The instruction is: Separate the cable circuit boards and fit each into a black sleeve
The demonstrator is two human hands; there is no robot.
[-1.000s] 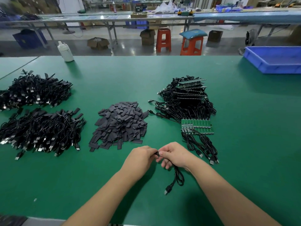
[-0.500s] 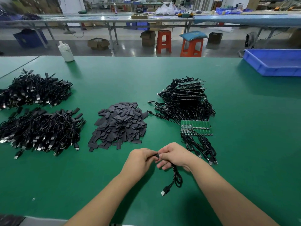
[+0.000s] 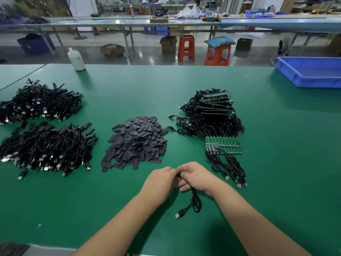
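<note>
My left hand (image 3: pixel 160 180) and my right hand (image 3: pixel 197 176) meet above the near middle of the green table, fingers curled round one small black piece between them; what is inside it is hidden. A black USB cable (image 3: pixel 193 202) hangs from my right hand and its plug lies on the table. A heap of flat black sleeves (image 3: pixel 137 141) lies just beyond my hands. To the right sits a joined strip of green circuit boards (image 3: pixel 224 145) with cables attached, and behind it a stack of more board strips with cables (image 3: pixel 212 111).
Two heaps of black cables (image 3: pixel 46 145) (image 3: pixel 39 102) lie at the left. A white bottle (image 3: pixel 76 59) stands at the far left edge, and a blue bin (image 3: pixel 311 72) sits at the far right. Stools and boxes stand on the floor beyond the table.
Both hands stay together on the piece and have shifted very slightly. The hanging cable's plug has swung a little.
</note>
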